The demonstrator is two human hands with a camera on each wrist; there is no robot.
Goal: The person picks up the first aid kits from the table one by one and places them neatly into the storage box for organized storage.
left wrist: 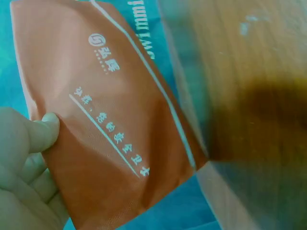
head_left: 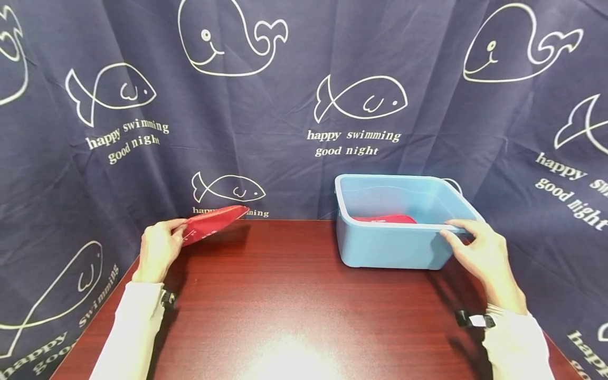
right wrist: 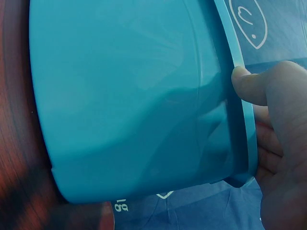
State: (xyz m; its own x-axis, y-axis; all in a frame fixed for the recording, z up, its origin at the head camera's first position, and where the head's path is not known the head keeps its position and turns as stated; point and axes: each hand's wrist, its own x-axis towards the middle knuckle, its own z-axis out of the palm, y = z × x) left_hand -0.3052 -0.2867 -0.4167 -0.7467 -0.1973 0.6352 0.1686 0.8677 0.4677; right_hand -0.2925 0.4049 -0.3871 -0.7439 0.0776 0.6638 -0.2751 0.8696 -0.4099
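Observation:
My left hand (head_left: 160,248) pinches one edge of a flat red fabric piece (head_left: 214,222), held tilted above the back left of the table. In the left wrist view the fabric piece (left wrist: 110,124) shows white lettering, a round logo and a white stripe; the thumb lies over its near edge. Whether it is a pouch or a single sheet I cannot tell. At the right, my right hand (head_left: 484,253) grips the front right rim of a light blue plastic bin (head_left: 394,248), thumb outside and fingers over the edge. Another red item (head_left: 387,218) shows partly inside the bin; the front wall hides its lower part.
A reddish-brown wooden table (head_left: 294,295) lies beneath, with a bright glare near its front. A dark blue curtain (head_left: 285,116) printed with white fish and whales stands behind and on both sides. The bin's thin white handle (head_left: 453,183) shows at its back right.

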